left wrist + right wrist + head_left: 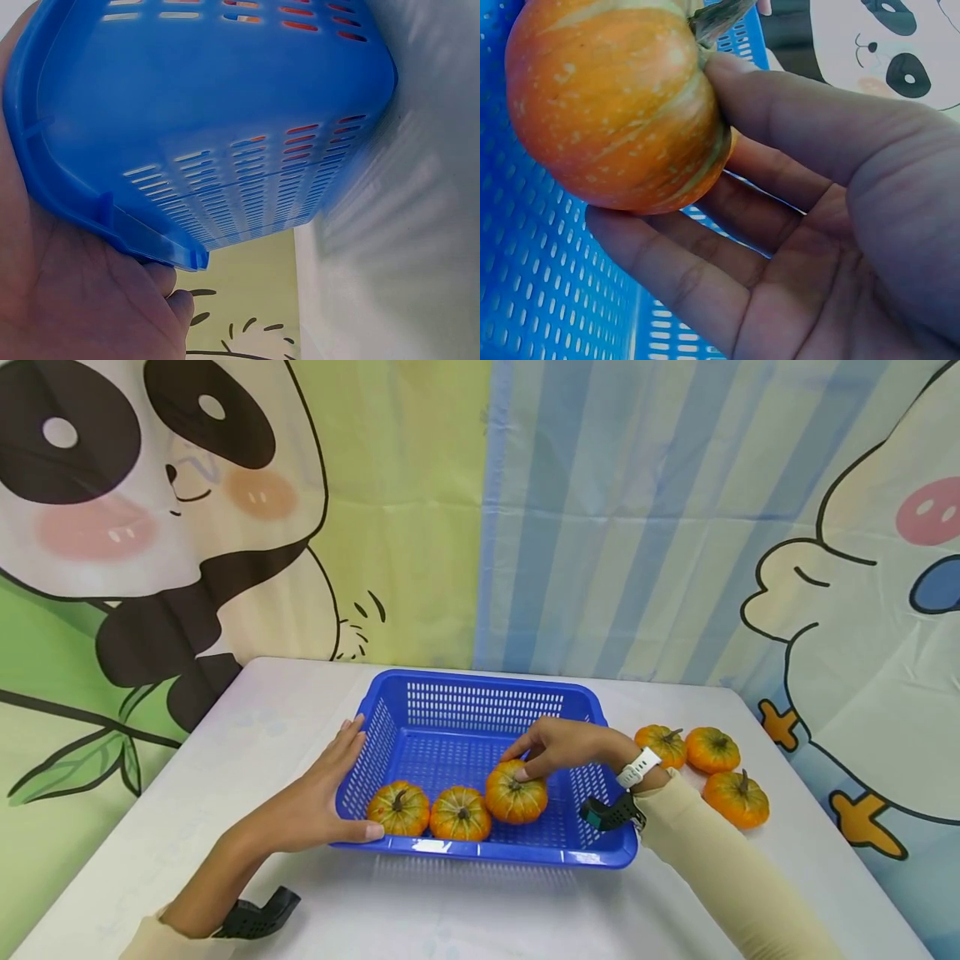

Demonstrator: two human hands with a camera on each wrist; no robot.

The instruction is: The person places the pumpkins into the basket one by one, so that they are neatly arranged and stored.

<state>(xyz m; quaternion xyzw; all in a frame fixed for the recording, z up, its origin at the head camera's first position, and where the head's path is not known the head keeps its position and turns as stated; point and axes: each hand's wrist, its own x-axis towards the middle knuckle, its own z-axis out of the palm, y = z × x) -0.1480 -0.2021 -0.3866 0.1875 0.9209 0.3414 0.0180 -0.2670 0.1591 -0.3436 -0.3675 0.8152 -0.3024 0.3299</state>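
Note:
My right hand (551, 745) holds a small orange pumpkin (516, 793) inside the blue plastic basket (480, 852). In the right wrist view the thumb presses this pumpkin (622, 105) near its stem, and the fingers reach around its lower side. Two more pumpkins, a left one (398, 808) and a middle one (461, 814), sit in a row along the basket's front wall. My left hand (318, 802) rests on the basket's front left corner, thumb over the front rim and straight fingers along the left rim. The left wrist view shows its palm against the rim from outside.
Three pumpkins stand on the white table (300, 893) right of the basket: one nearest the right wrist (662, 745), one behind (712, 749) and one in front (737, 799). A printed curtain (600, 527) hangs behind the table.

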